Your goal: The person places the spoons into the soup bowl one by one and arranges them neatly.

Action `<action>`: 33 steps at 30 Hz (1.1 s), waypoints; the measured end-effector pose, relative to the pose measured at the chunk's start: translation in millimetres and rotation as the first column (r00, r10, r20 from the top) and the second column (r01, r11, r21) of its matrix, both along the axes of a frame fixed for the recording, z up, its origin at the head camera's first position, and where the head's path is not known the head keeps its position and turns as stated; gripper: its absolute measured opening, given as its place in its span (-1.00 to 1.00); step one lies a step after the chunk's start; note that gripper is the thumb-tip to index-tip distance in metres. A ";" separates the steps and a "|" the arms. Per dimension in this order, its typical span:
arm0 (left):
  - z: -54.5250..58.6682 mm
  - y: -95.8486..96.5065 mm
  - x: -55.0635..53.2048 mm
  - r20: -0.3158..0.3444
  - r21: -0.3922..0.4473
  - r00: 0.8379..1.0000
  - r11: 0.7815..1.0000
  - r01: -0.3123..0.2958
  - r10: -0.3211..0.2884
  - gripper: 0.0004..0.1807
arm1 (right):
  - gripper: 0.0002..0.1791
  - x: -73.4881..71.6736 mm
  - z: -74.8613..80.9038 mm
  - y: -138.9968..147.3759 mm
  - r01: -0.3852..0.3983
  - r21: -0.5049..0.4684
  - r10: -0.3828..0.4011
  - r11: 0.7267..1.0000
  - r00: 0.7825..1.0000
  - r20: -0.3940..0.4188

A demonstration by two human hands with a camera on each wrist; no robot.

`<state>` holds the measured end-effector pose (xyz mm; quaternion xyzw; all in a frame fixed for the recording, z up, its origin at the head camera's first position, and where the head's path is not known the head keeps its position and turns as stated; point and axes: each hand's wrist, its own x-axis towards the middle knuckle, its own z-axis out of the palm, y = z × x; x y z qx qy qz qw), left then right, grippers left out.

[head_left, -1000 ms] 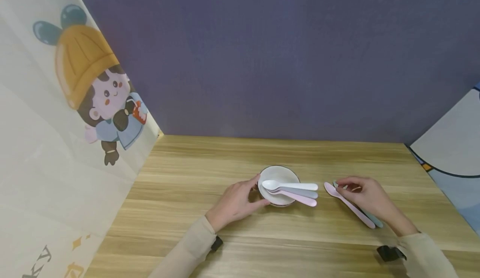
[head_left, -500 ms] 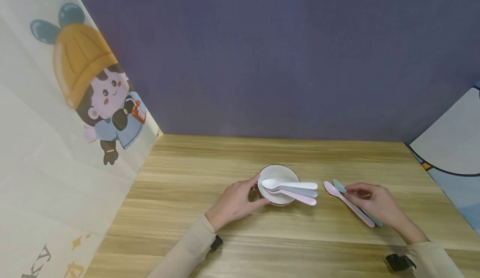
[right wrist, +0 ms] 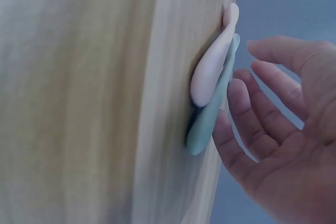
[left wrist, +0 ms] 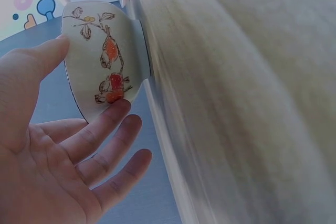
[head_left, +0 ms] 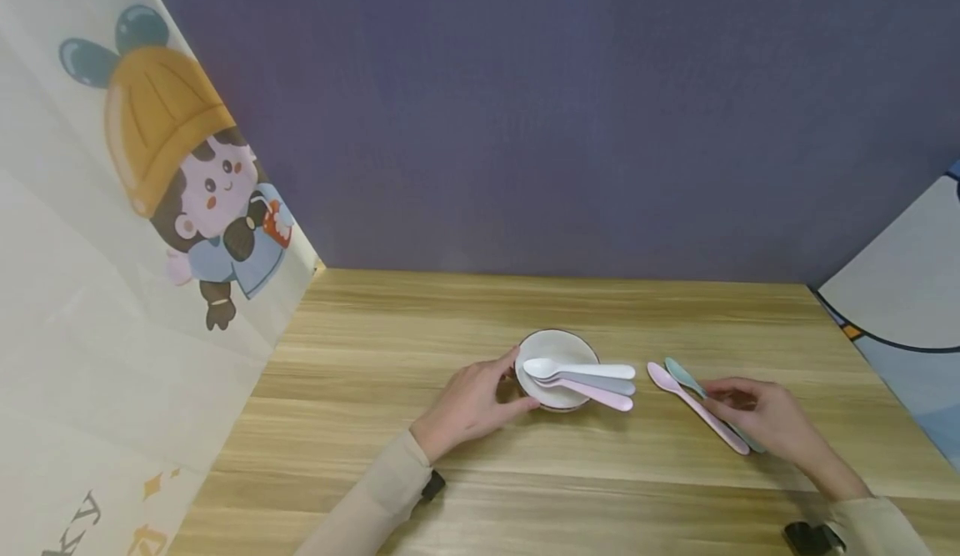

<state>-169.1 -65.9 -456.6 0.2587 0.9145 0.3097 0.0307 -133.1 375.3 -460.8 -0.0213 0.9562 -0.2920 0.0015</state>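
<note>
My left hand (head_left: 471, 402) holds a small white bowl (head_left: 551, 348) with a dark rim, thumb and forefinger on opposite sides of it. The left wrist view shows orange fruit and brown twigs painted on the bowl's wall (left wrist: 113, 53). Across the bowl lie a white spoon (head_left: 592, 371), a grey spoon (head_left: 611, 385) and a pink spoon (head_left: 603, 395), handles pointing right. On the table a second pink spoon (head_left: 701, 410) lies beside a green spoon (head_left: 681, 373). My right hand (head_left: 765, 414) hovers over the green spoon's handle, fingers loosely bent, thumb apart from them in the right wrist view.
The wood-grain table (head_left: 420, 331) runs back to a dark blue-grey panel (head_left: 525, 122). A pale wall with a cartoon figure (head_left: 217, 197) bounds the left side. Another printed panel (head_left: 900, 289) stands at the right.
My right hand has drawn back right and nearer along the green spoon, uncovering its bowl end. The left hand, bowl and spoons have stayed in place.
</note>
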 end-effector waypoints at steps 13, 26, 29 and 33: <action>-0.3 1.7 -0.9 0.009 -0.002 1.000 1.000 0.006 -0.006 0.00 | -0.58 1.1 -6.4 9.7 0.029 0.013 -0.029 1.000 0.998 0.056; -0.8 0.5 -0.6 0.001 0.009 1.000 1.000 0.000 0.000 -0.01 | -0.60 0.8 -9.1 12.8 0.020 0.013 -0.021 1.000 0.997 0.073; 0.2 0.3 -0.3 0.005 0.010 1.000 1.000 0.002 -0.002 -0.01 | -0.61 0.4 -9.4 12.6 0.020 0.022 -0.021 1.000 0.997 0.068; 0.3 0.0 -0.1 0.009 0.013 1.000 1.000 0.001 -0.001 -0.01 | -0.62 0.1 -9.6 11.6 0.022 0.027 -0.024 0.999 0.998 0.061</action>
